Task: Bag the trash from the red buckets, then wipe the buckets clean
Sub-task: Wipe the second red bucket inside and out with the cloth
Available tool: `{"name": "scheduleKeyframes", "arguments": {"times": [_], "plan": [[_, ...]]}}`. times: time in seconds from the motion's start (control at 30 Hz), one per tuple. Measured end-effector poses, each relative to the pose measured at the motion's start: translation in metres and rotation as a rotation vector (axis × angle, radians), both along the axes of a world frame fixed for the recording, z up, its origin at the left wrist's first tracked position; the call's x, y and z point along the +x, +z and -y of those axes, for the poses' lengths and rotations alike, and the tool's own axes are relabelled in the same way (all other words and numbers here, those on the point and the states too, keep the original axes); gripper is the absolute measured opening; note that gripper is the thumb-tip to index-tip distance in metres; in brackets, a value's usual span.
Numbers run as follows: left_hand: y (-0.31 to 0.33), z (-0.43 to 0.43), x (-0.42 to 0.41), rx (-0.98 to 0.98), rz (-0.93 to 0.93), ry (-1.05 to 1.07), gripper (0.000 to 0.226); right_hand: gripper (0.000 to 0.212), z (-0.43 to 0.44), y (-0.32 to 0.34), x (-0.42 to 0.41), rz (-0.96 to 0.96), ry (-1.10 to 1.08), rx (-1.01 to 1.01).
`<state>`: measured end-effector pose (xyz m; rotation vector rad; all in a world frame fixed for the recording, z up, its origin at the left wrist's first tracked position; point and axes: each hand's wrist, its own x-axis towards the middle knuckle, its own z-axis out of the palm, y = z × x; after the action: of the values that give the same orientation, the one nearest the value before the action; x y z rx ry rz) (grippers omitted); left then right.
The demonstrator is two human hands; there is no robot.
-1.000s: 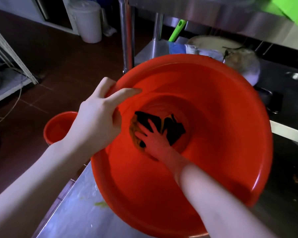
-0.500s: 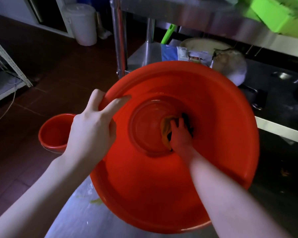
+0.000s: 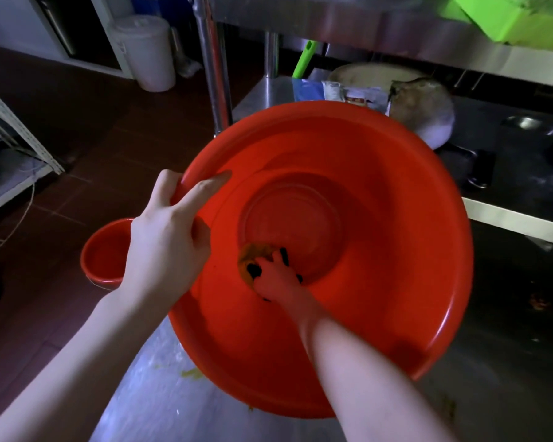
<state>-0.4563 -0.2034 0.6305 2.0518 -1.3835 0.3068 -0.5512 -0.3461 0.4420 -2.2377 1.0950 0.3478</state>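
Note:
A large red bucket (image 3: pixel 380 202) is tilted toward me over a steel table. My left hand (image 3: pixel 170 244) grips its left rim, thumb inside and fingers over the edge. Inside it, my right hand (image 3: pixel 276 279) presses a dark and yellow cloth (image 3: pixel 253 260) against the near left edge of the bucket's bottom; the hand covers most of the cloth. A second, smaller red bucket (image 3: pixel 103 256) stands on the floor to the left, partly behind my left hand.
The steel table (image 3: pixel 147 393) carries small yellow scraps near its front. A white lidded bin (image 3: pixel 147 52) stands on the floor at the back. A steel shelf post (image 3: pixel 214 74), a pot (image 3: pixel 425 110) and packets sit behind the bucket. A dark counter lies to the right.
My right hand has dragged the cloth from the bottom's right side round to its near left edge. The left hand keeps its hold on the rim.

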Motion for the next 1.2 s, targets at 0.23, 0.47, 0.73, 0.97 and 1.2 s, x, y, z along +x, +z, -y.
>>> {"name": "scheduleKeyframes", "arguments": {"times": [0.23, 0.47, 0.73, 0.97, 1.2], "plan": [[0.007, 0.002, 0.000, 0.093, -0.006, 0.018, 0.080, 0.042, 0.017, 0.010, -0.033, -0.154, 0.122, -0.096], [0.007, 0.002, 0.004, 0.101, -0.003, 0.003, 0.081, 0.041, 0.089, 0.047, -0.058, -0.574, 0.319, -0.676], [0.001, 0.002, 0.011, 0.070, -0.020, 0.019, 0.081, 0.066, 0.115, 0.065, -0.018, -0.149, 0.249, -0.679], [0.000, 0.004, 0.010, 0.049, -0.024, 0.031, 0.080, 0.060, 0.079, 0.039, 0.036, 0.021, 0.324, -0.529], [-0.004, -0.001, 0.021, 0.047, -0.053, 0.072, 0.077, 0.037, 0.021, 0.003, 0.002, -0.136, 0.772, -0.545]]}}
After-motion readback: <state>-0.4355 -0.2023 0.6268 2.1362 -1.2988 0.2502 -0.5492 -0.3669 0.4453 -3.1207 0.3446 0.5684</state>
